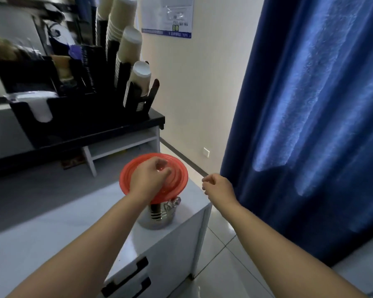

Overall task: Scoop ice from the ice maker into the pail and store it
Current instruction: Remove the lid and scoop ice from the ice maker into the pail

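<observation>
The orange lid (179,179) and left hand (149,179) hide the rim of the pail (157,216), possibly its contents too

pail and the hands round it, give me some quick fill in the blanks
1. The left hand grips the orange lid atop the metal pail, which stands on a cabinet coloured ___.
2. The right hand holds ___.
3. The colour of the curtain is ___.
Missing words: white; nothing; blue.
</observation>
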`<state>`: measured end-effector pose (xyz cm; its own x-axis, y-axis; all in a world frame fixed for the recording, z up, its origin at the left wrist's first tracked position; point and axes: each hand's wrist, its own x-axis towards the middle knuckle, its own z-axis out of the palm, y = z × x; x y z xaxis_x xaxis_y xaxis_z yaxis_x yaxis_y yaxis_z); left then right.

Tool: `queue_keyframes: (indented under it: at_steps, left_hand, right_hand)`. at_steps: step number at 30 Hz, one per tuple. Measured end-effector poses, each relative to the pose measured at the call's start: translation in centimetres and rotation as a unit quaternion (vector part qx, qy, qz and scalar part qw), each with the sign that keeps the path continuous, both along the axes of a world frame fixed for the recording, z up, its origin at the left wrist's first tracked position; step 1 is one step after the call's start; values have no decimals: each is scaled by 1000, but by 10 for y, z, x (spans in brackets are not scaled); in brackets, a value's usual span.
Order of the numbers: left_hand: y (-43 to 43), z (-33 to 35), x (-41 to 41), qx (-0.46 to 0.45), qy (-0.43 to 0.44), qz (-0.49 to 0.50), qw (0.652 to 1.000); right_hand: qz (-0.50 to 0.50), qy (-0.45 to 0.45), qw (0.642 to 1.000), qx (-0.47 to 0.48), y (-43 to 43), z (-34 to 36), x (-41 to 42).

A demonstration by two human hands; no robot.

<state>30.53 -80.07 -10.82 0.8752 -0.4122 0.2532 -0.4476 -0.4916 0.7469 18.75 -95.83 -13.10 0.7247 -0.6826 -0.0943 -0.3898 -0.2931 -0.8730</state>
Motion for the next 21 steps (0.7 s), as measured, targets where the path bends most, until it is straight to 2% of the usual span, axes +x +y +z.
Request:
queue_keyframes:
  at_steps: [5, 9, 12, 15, 17, 21]
  left_hand:
    - [37, -12, 65, 76, 1, 81, 994]
    - [49, -27, 94, 105, 74, 75, 989]
    - [51, -32, 101, 34, 197, 26, 979]
    - [51, -34, 101, -36, 319, 2, 947]
    - [51, -36, 102, -59, 359, 8, 932]
    - [49, -39, 100, -97, 379, 44, 919]
  right_hand:
    - [-12, 62, 998, 28, 21, -8, 50]
    - [-20, 75, 992, 103, 28, -12, 74]
    - [-24, 69, 979, 191, 28, -13, 82]
    - [-27, 47, 962, 267, 27, -11, 85]
    - [-31, 46, 959, 277, 28, -11, 89]
    - [-55, 38, 956, 286, 28, -11, 94]
